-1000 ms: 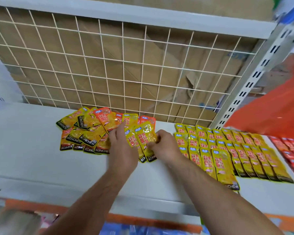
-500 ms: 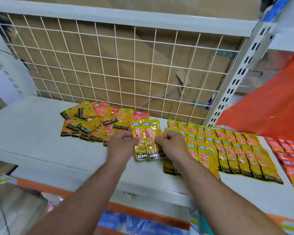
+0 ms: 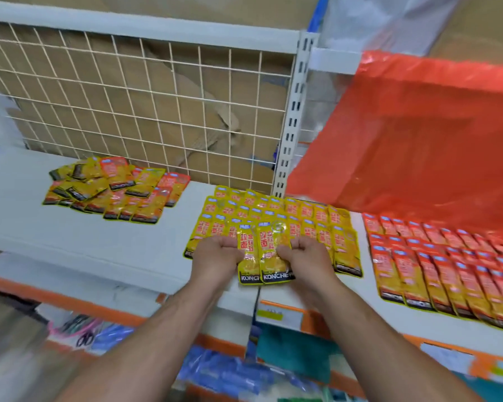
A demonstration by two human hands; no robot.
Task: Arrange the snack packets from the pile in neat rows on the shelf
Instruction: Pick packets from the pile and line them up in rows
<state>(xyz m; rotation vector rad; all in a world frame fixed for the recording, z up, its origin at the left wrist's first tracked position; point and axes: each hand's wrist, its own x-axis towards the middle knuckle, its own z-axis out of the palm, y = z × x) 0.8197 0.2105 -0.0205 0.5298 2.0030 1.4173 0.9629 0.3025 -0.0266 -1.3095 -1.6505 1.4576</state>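
My left hand [image 3: 215, 258] and right hand [image 3: 310, 258], fingers [image 3: 228, 242] curled, pinching two yellow packets [image 3: 263, 256] mid-frame, pile [image 3: 114, 192] upper left

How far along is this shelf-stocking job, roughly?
Done: rows of yellow foil snack packets overlap neatly on the white metal shelf, beside rows of red packets. In hand: the left hand and right hand grip two yellow foil packets over the front of the yellow rows. Left: a loose pile of yellow and red packets at the shelf's left.
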